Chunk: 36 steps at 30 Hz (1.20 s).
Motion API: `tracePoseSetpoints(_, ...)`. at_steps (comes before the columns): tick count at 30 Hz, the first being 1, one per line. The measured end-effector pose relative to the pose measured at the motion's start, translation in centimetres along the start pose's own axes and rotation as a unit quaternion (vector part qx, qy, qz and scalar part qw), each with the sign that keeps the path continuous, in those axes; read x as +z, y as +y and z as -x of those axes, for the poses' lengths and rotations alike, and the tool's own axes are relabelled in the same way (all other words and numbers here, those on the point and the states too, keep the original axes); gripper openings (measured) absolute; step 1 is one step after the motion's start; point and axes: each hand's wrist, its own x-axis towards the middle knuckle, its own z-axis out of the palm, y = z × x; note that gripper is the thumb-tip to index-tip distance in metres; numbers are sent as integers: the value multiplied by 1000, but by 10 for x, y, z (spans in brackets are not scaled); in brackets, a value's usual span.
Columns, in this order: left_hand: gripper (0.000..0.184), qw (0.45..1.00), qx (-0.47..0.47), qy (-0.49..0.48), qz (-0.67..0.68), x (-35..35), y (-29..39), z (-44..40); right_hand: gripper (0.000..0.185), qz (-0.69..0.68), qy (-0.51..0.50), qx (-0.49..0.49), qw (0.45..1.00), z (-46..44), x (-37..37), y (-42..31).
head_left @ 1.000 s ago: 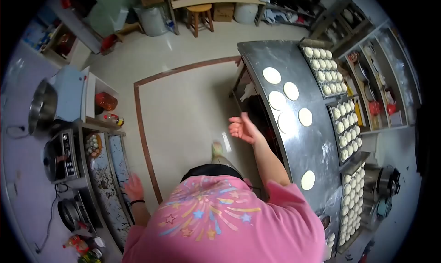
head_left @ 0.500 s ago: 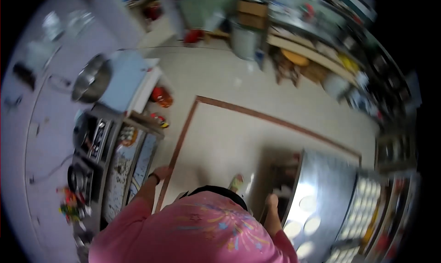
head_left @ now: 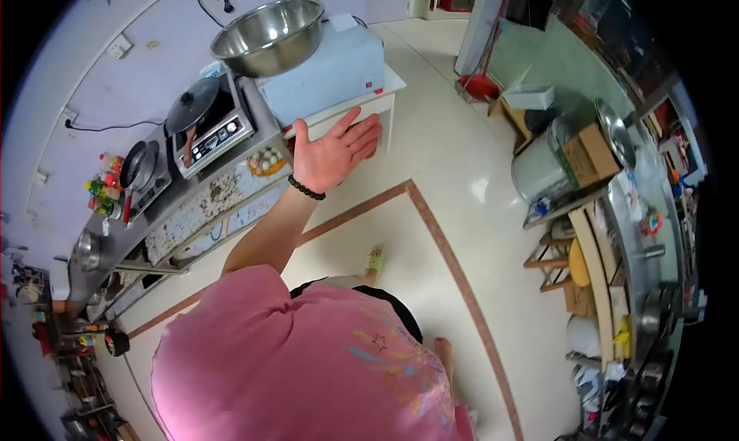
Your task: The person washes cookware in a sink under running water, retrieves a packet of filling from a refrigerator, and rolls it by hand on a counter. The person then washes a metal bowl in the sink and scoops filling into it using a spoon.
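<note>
My left hand (head_left: 335, 154) is raised in front of me, palm toward me, fingers stretched and spread, with nothing in it. A dark beaded bracelet circles its wrist. Beyond the fingertips stands a pale blue box-shaped appliance (head_left: 323, 79) on a white stand, which the hand overlaps in view; I cannot tell whether they touch. A large steel basin (head_left: 269, 40) rests on top of the appliance. Low beside my pink shirt, part of my right hand (head_left: 443, 352) shows; its fingers cannot be made out.
A counter along the left wall carries an induction cooker (head_left: 219, 137) with a lidded pan (head_left: 192, 106), and a smaller pan (head_left: 138, 164). A basket of eggs (head_left: 266, 162) is near the counter edge. Right: metal bin (head_left: 543, 164), cardboard box (head_left: 591, 156), wooden stool (head_left: 546, 264). A red dustpan (head_left: 479, 87) stands farther back.
My view has swung left toward the cooker counter, and the steel table with round dough pieces has left the view. My left hand has risen from beside the counter, opening palm up.
</note>
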Motion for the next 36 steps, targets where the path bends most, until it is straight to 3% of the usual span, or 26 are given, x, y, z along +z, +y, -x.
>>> tracePoseSetpoints(3, 93, 1000, 16, -15, 7, -23, 16, -66, 23, 8, 1, 2, 1000, -49, -43, -24)
tracePoseSetpoints(8, 87, 998, -36, -42, 24, -71, 13, -192, 22, -6, 37, 24, 999, -131, -118, -68)
tracePoseSetpoints(16, 76, 986, -82, 75, 126, -156, -15, -363, 20, -4, 11, 85, 996, -310, -230, -125)
tracePoseSetpoints(20, 71, 981, -31, 159, 110, -203, -2, -448, 19, 83, -43, 73, 993, -417, -311, -153)
tracePoseSetpoints(23, 68, 975, -19, 210, 67, -196, 21, -518, 19, 210, -56, 14, 976, -512, -395, -187)
tracePoseSetpoints(25, 62, 982, 20, 187, 6, -201, 42, -559, 19, 293, -7, -49, 955, -592, -453, -231)
tracePoseSetpoints(27, 60, 970, 19, 239, -27, -218, 70, -586, 25, 215, 122, -111, 963, -678, -517, -314)
tracePoseSetpoints(29, 58, 960, 27, 273, -45, -249, 102, -603, 28, 137, 186, -149, 961, -704, -587, -439)
tracePoseSetpoints(31, 57, 950, 29, 303, -66, -282, 129, -628, 25, 135, 212, -223, 942, -766, -619, -519)
tracePoseSetpoints(33, 54, 912, 86, 398, -50, -310, 163, -654, 24, 94, 220, -257, 936, -795, -637, -599)
tracePoseSetpoints(35, 50, 948, 88, 299, -55, -364, 198, -691, 23, 96, 198, -271, 937, -818, -640, -662)
tracePoseSetpoints(36, 48, 893, 92, 441, -20, -370, 214, -727, 23, 135, 171, -252, 943, -830, -639, -687)
